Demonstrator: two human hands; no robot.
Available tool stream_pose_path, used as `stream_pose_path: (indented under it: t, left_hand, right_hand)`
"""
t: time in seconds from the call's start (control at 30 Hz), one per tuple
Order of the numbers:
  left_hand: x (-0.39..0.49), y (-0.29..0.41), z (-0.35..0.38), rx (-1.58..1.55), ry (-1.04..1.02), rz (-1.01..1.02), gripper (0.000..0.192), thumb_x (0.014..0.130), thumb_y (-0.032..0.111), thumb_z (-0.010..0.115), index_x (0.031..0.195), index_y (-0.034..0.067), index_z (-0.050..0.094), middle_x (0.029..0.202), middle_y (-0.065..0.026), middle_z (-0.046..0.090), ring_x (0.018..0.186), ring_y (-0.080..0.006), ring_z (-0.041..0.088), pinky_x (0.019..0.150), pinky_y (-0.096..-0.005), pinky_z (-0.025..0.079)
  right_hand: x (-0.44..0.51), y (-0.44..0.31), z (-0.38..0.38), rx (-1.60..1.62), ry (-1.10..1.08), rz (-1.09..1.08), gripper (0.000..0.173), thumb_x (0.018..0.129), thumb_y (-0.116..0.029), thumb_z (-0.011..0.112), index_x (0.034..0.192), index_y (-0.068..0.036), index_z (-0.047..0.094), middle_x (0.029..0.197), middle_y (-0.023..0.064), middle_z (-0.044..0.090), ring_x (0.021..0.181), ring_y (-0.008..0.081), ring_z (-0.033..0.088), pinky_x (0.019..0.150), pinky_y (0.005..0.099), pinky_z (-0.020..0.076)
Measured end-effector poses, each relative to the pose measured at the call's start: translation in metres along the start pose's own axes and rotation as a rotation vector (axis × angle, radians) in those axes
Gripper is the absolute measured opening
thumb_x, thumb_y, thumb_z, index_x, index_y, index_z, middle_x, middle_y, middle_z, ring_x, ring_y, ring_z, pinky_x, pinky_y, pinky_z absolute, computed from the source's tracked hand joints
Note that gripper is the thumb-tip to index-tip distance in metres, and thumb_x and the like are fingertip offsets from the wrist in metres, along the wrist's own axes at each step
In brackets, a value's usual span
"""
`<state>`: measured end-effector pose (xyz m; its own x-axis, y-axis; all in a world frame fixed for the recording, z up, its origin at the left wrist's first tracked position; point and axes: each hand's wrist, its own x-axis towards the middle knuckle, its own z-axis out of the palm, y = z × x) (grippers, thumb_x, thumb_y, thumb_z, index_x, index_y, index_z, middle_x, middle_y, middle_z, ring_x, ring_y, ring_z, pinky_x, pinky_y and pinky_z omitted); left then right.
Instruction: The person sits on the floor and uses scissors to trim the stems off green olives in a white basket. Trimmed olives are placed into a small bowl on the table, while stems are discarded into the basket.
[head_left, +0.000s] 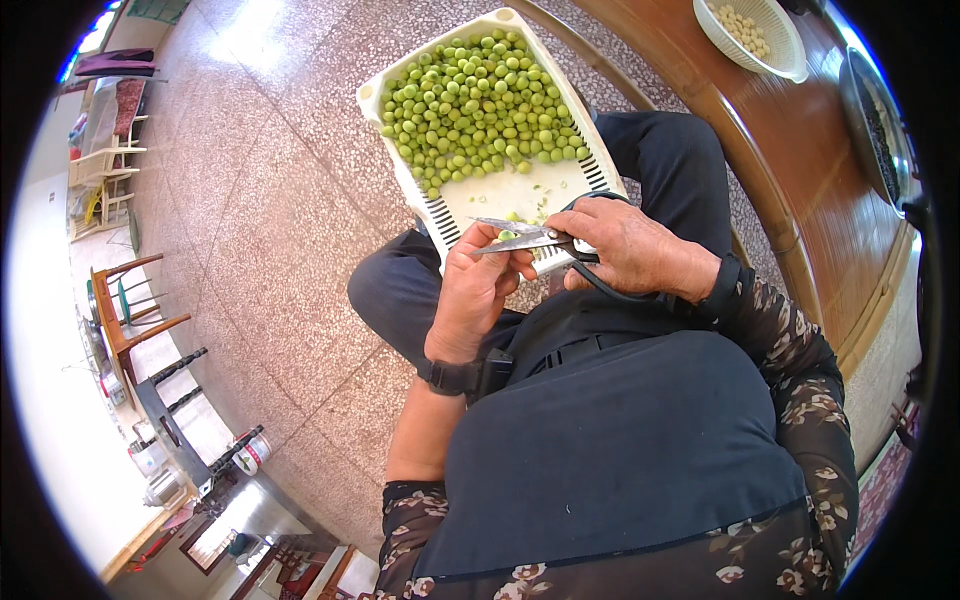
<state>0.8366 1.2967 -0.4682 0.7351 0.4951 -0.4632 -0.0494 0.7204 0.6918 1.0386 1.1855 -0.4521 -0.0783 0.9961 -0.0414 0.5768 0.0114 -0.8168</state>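
Note:
My left hand (474, 289) pinches a small round green fruit (506, 236) between thumb and fingers, over the near edge of a white plastic crate. My right hand (630, 247) grips a pair of scissors (536, 238) with dark handles; the parted blades point left, by the fruit and my left fingertips. Across my lap and knees rests the white crate (499, 196) with slotted sides. Many green fruits (480, 105) fill its far part. Small green scraps (541, 199) and a few fruits lie at its near end, partly hidden by my hands.
To the right stands a brown wooden table (795, 112) with a curved rim. It holds a white plastic basket (750, 34) of pale round pieces and a metal bowl (877, 135) with dark contents. Wooden chairs (124, 315) and a white bucket (251, 454) stand far left on the speckled floor.

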Motion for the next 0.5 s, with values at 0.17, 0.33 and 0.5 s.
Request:
stream_pose_path:
  t: [0.17, 0.33, 0.5]
  left_hand:
    - [0.0024, -0.001, 0.0012, -0.016, 0.02, -0.016, 0.01, 0.097, 0.012, 0.052, 0.103, 0.004, 0.052, 0.082, -0.0088, 0.065, 0.067, -0.0146, 0.064, 0.046, -0.0164, 0.036]
    - [0.0052, -0.0012, 0.0027, -0.041, 0.055, -0.015, 0.012, 0.098, 0.015, 0.051, 0.102, 0.004, 0.051, 0.081, -0.0086, 0.064, 0.066, -0.0153, 0.064, 0.045, -0.017, 0.035]
    - [0.0034, 0.0025, 0.0035, 0.034, 0.016, -0.047, 0.012, 0.098, 0.015, 0.05, 0.103, 0.004, 0.051, 0.079, -0.0071, 0.063, 0.065, -0.0143, 0.063, 0.045, -0.0169, 0.035]
  right_hand:
    - [-0.0006, 0.001, 0.0042, 0.054, -0.001, 0.048, 0.052, 0.074, -0.031, 0.076, 0.114, -0.005, 0.056, 0.09, 0.0174, 0.059, 0.089, 0.0376, 0.058, 0.078, 0.045, 0.0459]
    - [-0.0012, 0.001, 0.01, 0.055, 0.05, 0.075, 0.049, 0.075, -0.028, 0.075, 0.114, -0.005, 0.057, 0.088, 0.0169, 0.059, 0.085, 0.0367, 0.059, 0.074, 0.0436, 0.0467]
    - [-0.0043, 0.0028, 0.0067, 0.007, -0.004, 0.079, 0.052, 0.072, -0.024, 0.077, 0.117, -0.006, 0.057, 0.086, 0.0148, 0.058, 0.081, 0.0339, 0.059, 0.07, 0.0405, 0.0474]
